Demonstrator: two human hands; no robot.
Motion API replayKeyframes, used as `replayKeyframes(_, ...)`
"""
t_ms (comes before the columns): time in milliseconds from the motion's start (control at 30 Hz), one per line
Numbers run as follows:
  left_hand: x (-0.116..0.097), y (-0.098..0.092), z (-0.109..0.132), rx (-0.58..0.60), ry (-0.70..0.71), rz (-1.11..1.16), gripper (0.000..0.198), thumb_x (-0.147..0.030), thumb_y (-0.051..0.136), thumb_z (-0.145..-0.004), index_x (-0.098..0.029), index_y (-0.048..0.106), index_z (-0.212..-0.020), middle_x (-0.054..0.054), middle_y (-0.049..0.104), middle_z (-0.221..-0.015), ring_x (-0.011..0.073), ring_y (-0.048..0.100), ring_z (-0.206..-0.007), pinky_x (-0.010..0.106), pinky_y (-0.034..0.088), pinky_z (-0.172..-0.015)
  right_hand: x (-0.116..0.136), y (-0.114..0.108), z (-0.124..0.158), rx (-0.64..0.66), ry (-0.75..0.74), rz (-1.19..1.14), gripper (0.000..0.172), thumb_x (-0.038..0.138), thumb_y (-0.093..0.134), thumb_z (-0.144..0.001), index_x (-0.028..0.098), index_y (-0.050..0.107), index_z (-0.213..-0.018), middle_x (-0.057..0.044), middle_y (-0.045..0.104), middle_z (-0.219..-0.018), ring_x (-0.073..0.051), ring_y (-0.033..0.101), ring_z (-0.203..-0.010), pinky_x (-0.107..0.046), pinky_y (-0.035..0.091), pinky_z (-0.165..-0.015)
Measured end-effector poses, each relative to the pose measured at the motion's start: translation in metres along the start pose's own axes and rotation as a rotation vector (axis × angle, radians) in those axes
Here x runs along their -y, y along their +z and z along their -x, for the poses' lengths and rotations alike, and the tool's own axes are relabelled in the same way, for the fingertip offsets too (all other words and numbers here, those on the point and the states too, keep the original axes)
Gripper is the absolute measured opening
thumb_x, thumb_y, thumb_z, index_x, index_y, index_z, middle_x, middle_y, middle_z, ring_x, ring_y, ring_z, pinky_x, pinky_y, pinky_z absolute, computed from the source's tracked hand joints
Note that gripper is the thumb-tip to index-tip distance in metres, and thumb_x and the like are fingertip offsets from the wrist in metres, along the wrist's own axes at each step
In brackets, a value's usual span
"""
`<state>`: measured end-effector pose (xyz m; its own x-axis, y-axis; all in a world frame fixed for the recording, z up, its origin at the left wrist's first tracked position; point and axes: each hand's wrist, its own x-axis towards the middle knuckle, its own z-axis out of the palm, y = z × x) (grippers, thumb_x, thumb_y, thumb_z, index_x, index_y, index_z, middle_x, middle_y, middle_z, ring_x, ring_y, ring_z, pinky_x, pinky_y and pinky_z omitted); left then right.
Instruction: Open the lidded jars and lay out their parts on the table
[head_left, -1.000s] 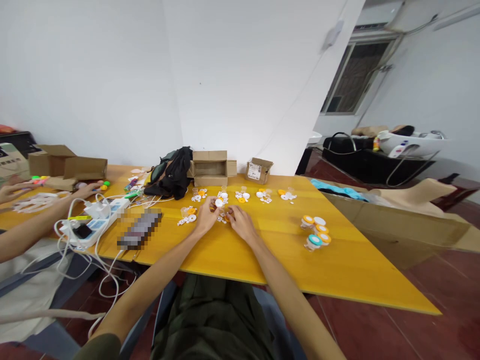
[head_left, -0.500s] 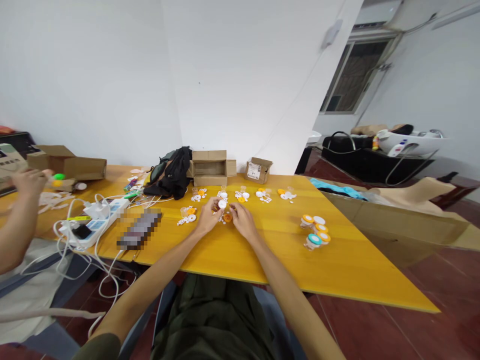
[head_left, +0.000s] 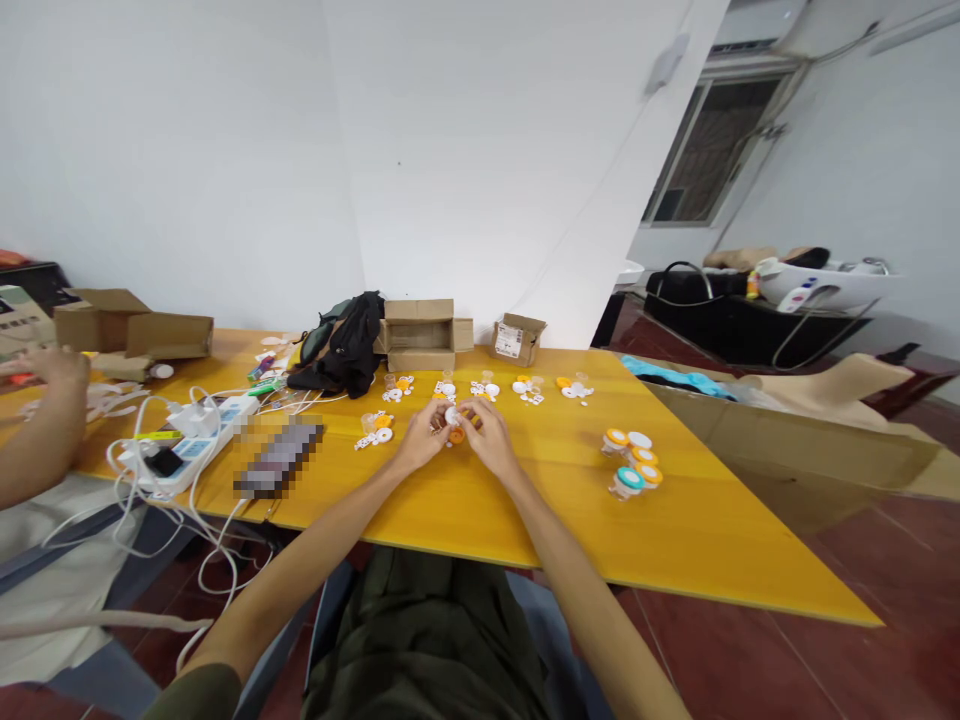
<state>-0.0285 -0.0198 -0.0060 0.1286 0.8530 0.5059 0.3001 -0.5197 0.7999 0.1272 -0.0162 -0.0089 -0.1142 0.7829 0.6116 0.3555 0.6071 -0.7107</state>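
Note:
Over the middle of the table, my left hand [head_left: 424, 438] pinches a small white round part [head_left: 451, 414] between its fingertips. My right hand [head_left: 489, 440] is closed too, its thumb and fingers meeting the right side of the same white part. Just beneath lies an orange ring-shaped piece [head_left: 456, 436] on the table, partly covered by my fingers. Small groups of loose pieces surround my hands: a clear cup with white and orange discs [head_left: 383, 435] on the left, and white and orange pieces [head_left: 529, 388] farther back. Anything smaller between my fingers is too fine to make out.
At right stand several small clear pots with orange, white and teal lids [head_left: 628, 478]. Two cardboard boxes [head_left: 420, 358] and a black bag [head_left: 346, 345] line the wall. A power strip [head_left: 217, 440] with tangled cables lies left, beside another person's arm [head_left: 45, 430].
My right hand has moved left and in to the white round part, which has shifted slightly right and down. The other person's hand at far left has lowered.

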Motion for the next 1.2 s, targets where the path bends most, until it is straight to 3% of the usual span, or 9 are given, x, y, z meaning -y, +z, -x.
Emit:
replayKeyframes(267,0.0,0.0,0.001,0.062,-0.017,0.008,0.022,-0.03,0.067,-0.08,-0.021,0.066,-0.101,0.0,0.072,-0.082,0.0144,0.064,-0.069,0.024,0.054,-0.064,-0.006,0.002,-0.001,0.079,0.114,-0.098,0.016,0.038,0.063,-0.081,0.022,0.066,-0.085,-0.002,0.074,-0.084,-0.017,0.067,-0.071,-0.029,0.055,-0.066)
replayKeyframes(533,0.003,0.001,0.001,0.111,-0.017,0.064,0.028,-0.03,0.072,-0.078,-0.021,0.064,-0.103,0.0,0.07,-0.078,0.0141,0.063,-0.063,0.025,0.053,-0.059,-0.009,0.002,0.0,0.113,0.168,-0.137,0.014,0.031,0.068,-0.078,0.022,0.064,-0.088,-0.003,0.075,-0.084,-0.019,0.071,-0.075,-0.032,0.058,-0.069)
replayKeyframes(667,0.007,0.003,-0.002,0.1,-0.102,0.144,0.031,-0.033,0.076,-0.076,-0.021,0.063,-0.102,0.002,0.072,-0.081,0.0156,0.067,-0.069,0.026,0.056,-0.064,-0.009,0.001,-0.001,0.099,0.174,-0.17,0.018,0.029,0.069,-0.076,0.022,0.065,-0.092,-0.004,0.076,-0.087,-0.019,0.072,-0.075,-0.032,0.059,-0.069)
replayKeyframes(967,0.009,0.003,-0.006,0.127,-0.25,0.344,0.04,-0.037,0.085,-0.064,-0.017,0.065,-0.091,0.003,0.073,-0.079,0.0178,0.07,-0.072,0.029,0.057,-0.066,-0.005,-0.002,-0.002,0.085,0.177,-0.243,0.021,0.039,0.069,-0.077,0.022,0.068,-0.089,-0.004,0.077,-0.088,-0.018,0.072,-0.075,-0.031,0.059,-0.07)
replayKeyframes(1200,0.007,0.002,-0.006,0.09,-0.265,0.352,0.03,-0.028,0.085,-0.062,-0.016,0.069,-0.084,0.003,0.075,-0.08,0.017,0.071,-0.075,0.028,0.058,-0.072,-0.007,-0.004,-0.005,0.08,0.215,-0.301,0.025,0.045,0.068,-0.078,0.023,0.069,-0.089,-0.005,0.077,-0.089,-0.021,0.072,-0.08,-0.034,0.059,-0.075)
